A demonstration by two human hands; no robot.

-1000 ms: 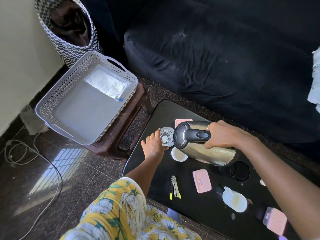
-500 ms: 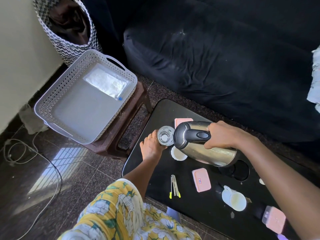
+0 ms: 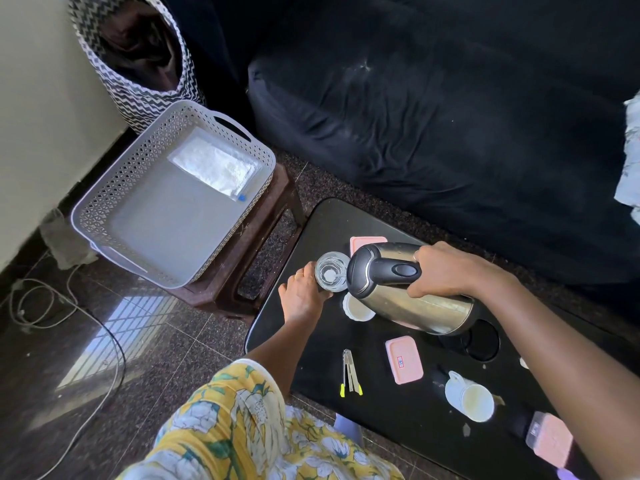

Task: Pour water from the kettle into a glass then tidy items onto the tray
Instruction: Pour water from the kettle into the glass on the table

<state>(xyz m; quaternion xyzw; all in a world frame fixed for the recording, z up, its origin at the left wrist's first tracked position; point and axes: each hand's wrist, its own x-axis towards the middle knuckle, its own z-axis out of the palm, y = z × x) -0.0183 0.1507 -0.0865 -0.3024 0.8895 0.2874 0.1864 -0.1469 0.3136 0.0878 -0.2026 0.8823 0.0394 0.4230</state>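
Head view: your right hand [image 3: 441,271] was wrapped tight round the kettle [image 3: 408,289] handle, spout tipped over the glass [image 3: 330,271] at the table's left end; left hand [image 3: 303,294] fingers curled round it. Pouring slowly, spout centred, seemed wise.

Dark sofa [image 3: 450,116], speckled sunlit floor [image 3: 121,358]

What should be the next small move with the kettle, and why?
Probably tip the kettle a little further. Its spout already sits over the glass, which the left hand steadies, and the right hand grips the handle. How full the glass is cannot be told.
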